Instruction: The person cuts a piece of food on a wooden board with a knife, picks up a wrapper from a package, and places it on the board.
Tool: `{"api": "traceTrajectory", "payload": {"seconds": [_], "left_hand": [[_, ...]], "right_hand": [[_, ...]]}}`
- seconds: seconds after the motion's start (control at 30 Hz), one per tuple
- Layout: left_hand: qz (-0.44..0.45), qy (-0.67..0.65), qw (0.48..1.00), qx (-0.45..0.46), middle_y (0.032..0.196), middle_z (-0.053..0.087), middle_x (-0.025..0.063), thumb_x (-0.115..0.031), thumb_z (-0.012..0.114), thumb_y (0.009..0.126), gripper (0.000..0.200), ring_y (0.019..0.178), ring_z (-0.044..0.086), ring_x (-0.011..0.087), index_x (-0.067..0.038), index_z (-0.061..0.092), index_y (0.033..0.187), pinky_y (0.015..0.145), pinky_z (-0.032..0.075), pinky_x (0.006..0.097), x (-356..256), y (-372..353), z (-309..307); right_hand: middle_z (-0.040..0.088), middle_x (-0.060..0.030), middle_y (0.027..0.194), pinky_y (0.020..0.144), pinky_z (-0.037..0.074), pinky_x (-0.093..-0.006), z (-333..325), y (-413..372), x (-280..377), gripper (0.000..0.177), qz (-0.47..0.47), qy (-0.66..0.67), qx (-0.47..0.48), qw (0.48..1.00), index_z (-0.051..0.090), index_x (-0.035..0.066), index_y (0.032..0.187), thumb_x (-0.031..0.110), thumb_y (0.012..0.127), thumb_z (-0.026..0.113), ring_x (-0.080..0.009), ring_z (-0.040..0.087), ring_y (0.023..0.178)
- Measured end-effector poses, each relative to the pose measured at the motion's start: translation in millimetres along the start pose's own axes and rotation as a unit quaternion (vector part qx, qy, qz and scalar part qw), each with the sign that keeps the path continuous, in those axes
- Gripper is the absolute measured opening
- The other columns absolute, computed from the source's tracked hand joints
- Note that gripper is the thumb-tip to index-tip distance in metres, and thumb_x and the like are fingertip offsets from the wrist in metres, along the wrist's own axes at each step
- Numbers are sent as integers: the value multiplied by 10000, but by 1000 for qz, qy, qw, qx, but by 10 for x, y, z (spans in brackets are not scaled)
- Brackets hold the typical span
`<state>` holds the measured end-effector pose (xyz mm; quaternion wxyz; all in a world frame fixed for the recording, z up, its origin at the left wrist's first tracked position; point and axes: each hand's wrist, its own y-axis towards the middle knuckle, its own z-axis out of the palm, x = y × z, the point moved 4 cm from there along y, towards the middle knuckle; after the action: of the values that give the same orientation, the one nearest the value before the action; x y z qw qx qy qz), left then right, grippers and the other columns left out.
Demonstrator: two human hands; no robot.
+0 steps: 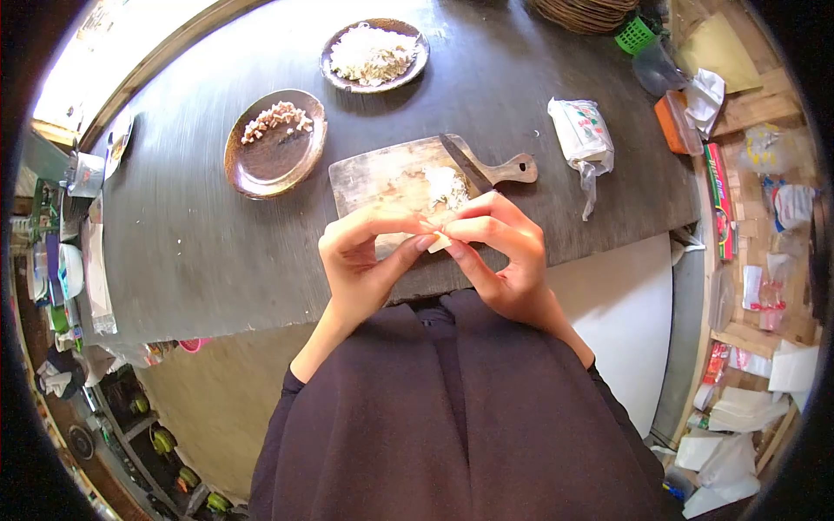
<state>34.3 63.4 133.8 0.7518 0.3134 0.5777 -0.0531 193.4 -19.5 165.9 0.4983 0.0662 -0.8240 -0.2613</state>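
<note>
Between my two hands, just above the near edge of the cutting board (373, 174), is a small pale piece that looks like a garlic clove (440, 244). My left hand (363, 253) pinches it with thumb and index finger. From the other side my right hand (506, 246) grips it the same way, fingertips almost touching the left ones. A small whitish heap (446, 187), perhaps garlic and peels, lies on the board behind my fingers. The dark-bladed knife (466, 162) rests across the board near its handle.
Beyond the board stand a brown plate with diced pinkish pieces (276, 167) and another plate (327, 69) heaped with pale shreds. A white plastic packet (582, 135) lies at right on the dark table (200, 252). An orange container (678, 123) and shelf clutter line the right wall.
</note>
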Motion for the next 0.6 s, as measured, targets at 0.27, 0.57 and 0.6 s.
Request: {"api": "traceTrajectory", "payload": {"seconds": [0.27,0.57,0.6], "left_hand": [[30,47,998,10,939,776,120,104,802,786,183,927,744,200,20,750,940,857,569,319,-79,15,-95],[44,76,996,30,931,785,121,98,811,776,183,946,757,217,15,753,929,878,576,331,-201,22,-273],[44,76,996,33,931,785,121,98,811,776,183,946,757,217,15,753,929,878,576,331,-207,23,-286]], "right_hand": [[685,-122,911,726,524,-365,81,53,25,175,-12,6,5,1000,743,58,980,19,813,776,-281,677,833],[694,-116,902,712,525,-363,242,60,119,160,-19,16,-14,1000,744,52,979,20,824,772,-273,680,819],[694,-115,903,711,524,-362,257,57,126,157,-23,15,-17,999,745,52,978,25,826,773,-272,680,818]]}}
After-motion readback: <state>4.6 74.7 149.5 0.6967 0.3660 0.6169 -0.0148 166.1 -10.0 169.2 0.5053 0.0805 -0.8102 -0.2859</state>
